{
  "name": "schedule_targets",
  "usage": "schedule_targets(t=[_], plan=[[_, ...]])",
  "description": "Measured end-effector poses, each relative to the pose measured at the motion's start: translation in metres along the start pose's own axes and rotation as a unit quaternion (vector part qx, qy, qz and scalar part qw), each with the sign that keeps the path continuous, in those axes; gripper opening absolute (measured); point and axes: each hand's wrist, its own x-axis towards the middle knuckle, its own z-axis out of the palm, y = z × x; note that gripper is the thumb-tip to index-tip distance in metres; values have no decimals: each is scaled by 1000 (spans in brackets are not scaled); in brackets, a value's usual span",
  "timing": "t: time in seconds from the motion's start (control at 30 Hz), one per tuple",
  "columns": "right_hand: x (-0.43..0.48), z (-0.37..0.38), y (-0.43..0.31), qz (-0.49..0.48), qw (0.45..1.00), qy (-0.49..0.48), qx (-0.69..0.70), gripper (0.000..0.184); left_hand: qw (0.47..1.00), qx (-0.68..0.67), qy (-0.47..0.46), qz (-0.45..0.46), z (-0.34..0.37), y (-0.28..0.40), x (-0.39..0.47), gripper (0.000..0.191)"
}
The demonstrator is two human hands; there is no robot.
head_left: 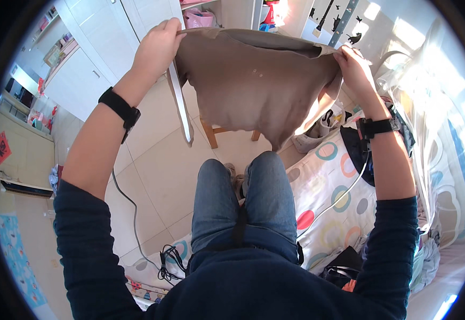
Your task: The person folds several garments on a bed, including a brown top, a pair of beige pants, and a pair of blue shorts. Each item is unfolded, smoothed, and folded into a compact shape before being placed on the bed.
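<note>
A brown garment (pixel 252 84) hangs spread out between my raised hands, with its lower edge above my knees. At its upper left corner my left hand (pixel 162 46) pinches the fabric. My right hand (pixel 354 70) grips the upper right corner, and an opening in the cloth shows along the top edge between them. A pale strip (pixel 180 104) dangles below my left hand; whether it belongs to the garment, I cannot tell. Both wrists wear black straps with small devices.
I sit on a bed with a dotted sheet (pixel 328 192). Wooden stool legs (pixel 210 134) stand on the tiled floor beyond my knees. Cables (pixel 134 212) run on my left. A bag with items (pixel 310 138) stands beside the bed; white cabinets (pixel 92 40) line the far left.
</note>
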Motion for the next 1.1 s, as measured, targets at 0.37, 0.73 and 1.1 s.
schedule_targets(t=[0.37,0.73,1.1], plan=[[18,-4,-27,192,976,49,90,30,967,-177,-49,-178,-9,11,28,19],[10,-13,-21,61,856,74,507,14,896,-406,-33,-175,-8,22,34,29],[5,-23,-21,84,990,101,55,26,990,-111,34,-81,-5,29,40,26]])
